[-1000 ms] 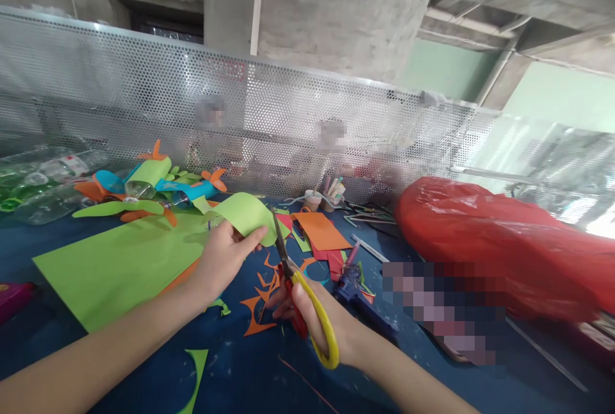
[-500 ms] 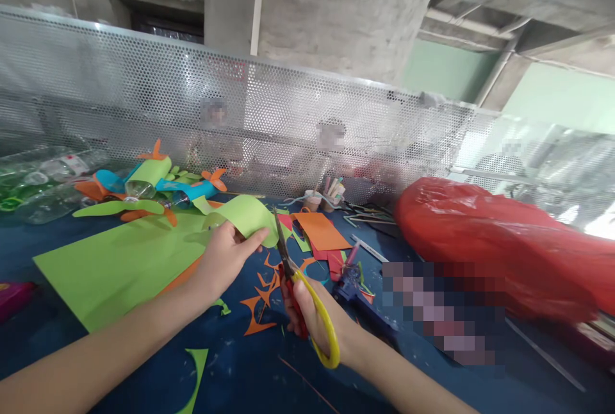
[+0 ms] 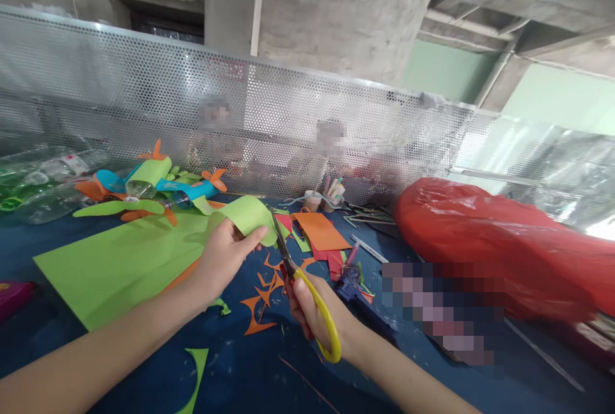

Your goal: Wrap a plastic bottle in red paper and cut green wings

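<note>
My left hand (image 3: 230,250) pinches a curled piece of light green paper (image 3: 247,212) between thumb and fingers. My right hand (image 3: 312,311) grips scissors (image 3: 319,314) with red and yellow handles. Their dark blades (image 3: 281,238) are at the right edge of the green paper, pointing away from me. Beneath my left arm lies a large green sheet (image 3: 125,266). Orange paper scraps (image 3: 259,314) are scattered between my hands, and a curved green offcut (image 3: 196,372) rests nearer to me.
Plastic bottles (image 3: 52,183) and paper-covered bottle models (image 3: 154,173) stand at the back left. A blue glue gun (image 3: 358,292) lies right of the scissors, below an orange sheet (image 3: 321,229). Cups of pens (image 3: 331,195) stand before a perforated metal screen (image 3: 288,113). A red plastic bag (image 3: 490,241) fills the right side.
The scissors' handles have come closer together as my right hand closes. My left hand and the green paper have barely shifted.
</note>
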{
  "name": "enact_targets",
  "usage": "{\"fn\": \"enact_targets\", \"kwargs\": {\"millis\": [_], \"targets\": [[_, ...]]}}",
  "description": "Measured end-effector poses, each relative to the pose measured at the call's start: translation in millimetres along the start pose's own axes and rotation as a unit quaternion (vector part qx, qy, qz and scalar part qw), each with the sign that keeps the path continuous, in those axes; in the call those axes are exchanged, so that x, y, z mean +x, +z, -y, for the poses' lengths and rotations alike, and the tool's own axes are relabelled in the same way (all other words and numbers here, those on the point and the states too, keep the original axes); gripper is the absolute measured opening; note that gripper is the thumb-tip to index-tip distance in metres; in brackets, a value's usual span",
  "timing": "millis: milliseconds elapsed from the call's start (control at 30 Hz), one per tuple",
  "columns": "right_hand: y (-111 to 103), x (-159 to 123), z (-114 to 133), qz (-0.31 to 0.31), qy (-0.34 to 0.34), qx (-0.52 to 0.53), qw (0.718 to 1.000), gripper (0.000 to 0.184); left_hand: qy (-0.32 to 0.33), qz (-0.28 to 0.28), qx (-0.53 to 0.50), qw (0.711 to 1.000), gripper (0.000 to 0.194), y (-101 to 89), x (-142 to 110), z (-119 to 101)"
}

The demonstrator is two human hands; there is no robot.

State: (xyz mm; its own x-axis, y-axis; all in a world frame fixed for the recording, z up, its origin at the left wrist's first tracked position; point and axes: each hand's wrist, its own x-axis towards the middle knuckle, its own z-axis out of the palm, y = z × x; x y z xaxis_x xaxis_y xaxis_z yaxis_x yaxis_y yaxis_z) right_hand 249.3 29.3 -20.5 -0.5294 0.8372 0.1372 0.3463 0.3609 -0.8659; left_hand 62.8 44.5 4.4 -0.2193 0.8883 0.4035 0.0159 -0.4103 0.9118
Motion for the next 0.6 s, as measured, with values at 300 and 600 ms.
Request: {"fn": "enact_targets", "kwargs": {"millis": [300, 600], "targets": [[-5.6, 7.0, 0.0, -0.014, -0.037, -0.062, 0.997, 0.057, -0.007, 0.008, -0.035, 0.999, 0.034, -1.4, 2.0, -1.8], [-7.8, 6.6, 4.2, -0.025, -0.06, -0.058, 0.996, 0.056, -0.033, 0.002, -0.102, 0.994, 0.033, -1.3, 6.2, 0.3]]}}
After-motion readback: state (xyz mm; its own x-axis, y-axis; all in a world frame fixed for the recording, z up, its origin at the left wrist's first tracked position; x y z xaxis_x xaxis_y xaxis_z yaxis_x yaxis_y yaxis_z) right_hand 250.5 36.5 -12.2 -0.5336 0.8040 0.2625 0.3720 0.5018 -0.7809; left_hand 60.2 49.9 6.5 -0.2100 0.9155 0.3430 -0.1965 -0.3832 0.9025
